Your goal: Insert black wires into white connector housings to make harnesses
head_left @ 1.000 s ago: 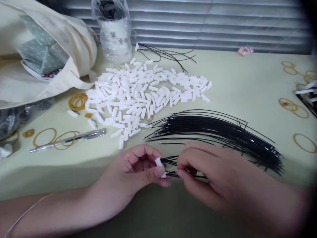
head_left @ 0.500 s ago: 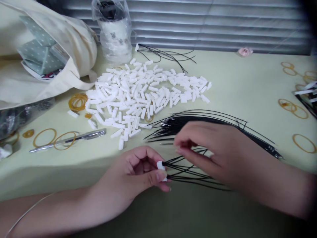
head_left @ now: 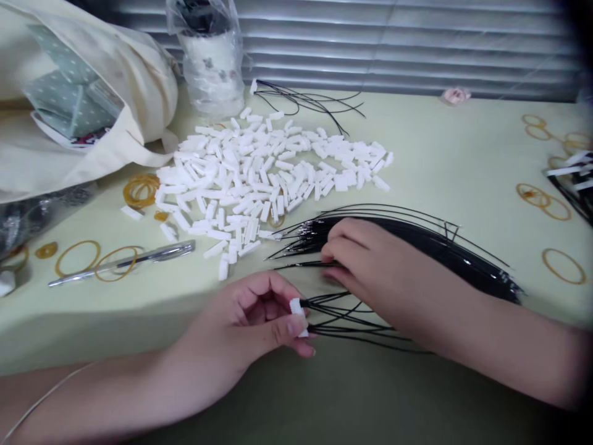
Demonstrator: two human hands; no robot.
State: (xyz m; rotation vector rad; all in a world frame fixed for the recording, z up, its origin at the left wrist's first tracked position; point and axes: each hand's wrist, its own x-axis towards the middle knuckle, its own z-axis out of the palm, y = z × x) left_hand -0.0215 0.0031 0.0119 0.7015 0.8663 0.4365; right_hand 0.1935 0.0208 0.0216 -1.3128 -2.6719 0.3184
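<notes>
Between thumb and fingers, my left hand (head_left: 259,327) pinches a small white connector housing (head_left: 296,305). Several black wires (head_left: 347,329) run out of the housing to the right and pass beneath my right wrist. My right hand (head_left: 370,259) is at the near side of a thick bundle of black wires (head_left: 463,259) with bare metal tips. Its thumb and fingers close on a black wire (head_left: 301,265) whose end points left; the fingertips are partly hidden. A large heap of white connector housings (head_left: 259,167) lies beyond both hands.
A pen (head_left: 125,262) and rubber bands (head_left: 141,190) lie at the left, near a cloth bag (head_left: 148,93). Behind the heap stand a plastic-wrapped bottle (head_left: 208,74) and a wired connector (head_left: 306,99). More rubber bands (head_left: 563,266) are at the right.
My right hand has moved slightly up and left to the near edge of the wire bundle, and its fingers have closed on a wire. My left hand keeps the connector housing.
</notes>
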